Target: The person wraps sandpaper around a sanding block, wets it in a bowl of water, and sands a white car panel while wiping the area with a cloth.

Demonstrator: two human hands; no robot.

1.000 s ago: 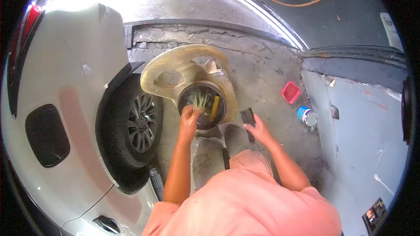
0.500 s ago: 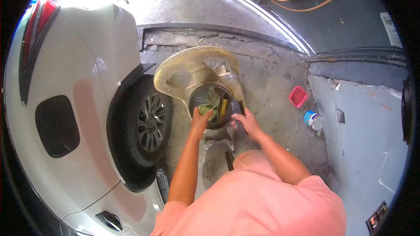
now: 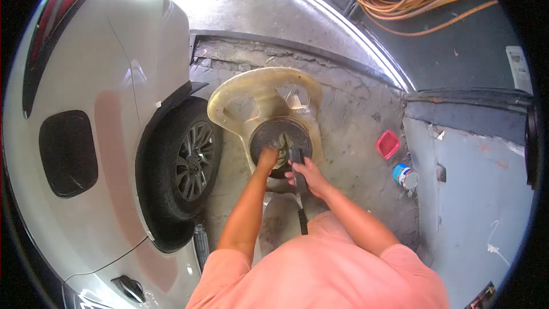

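A yellowed plastic chair point(image 3: 260, 77) stands in front of me with a round dark tub point(image 3: 260, 131) on its seat. My left hand point(image 3: 267, 159) reaches into the tub, its fingers closed on a crumpled greenish cloth point(image 3: 282, 144) and partly hidden. My right hand point(image 3: 310, 176) grips a long, dark grey flat block point(image 3: 297, 166), like a sanding block, held tilted over the tub's near right part. The block's upper end is beside the cloth; whether they touch I cannot tell.
On the left is a pale car with a reddish-brown patch point(image 3: 111, 154) and a wheel point(image 3: 194, 163). A pink container point(image 3: 388, 144) and a blue-labelled can point(image 3: 405, 176) are on the concrete to the right. An orange hose point(image 3: 400, 6) lies coiled at upper right.
My right hand has brought the grey block left from the tub's right rim to over the tub. My left hand has sunk deeper around the cloth. The yellow thing inside is no longer visible.
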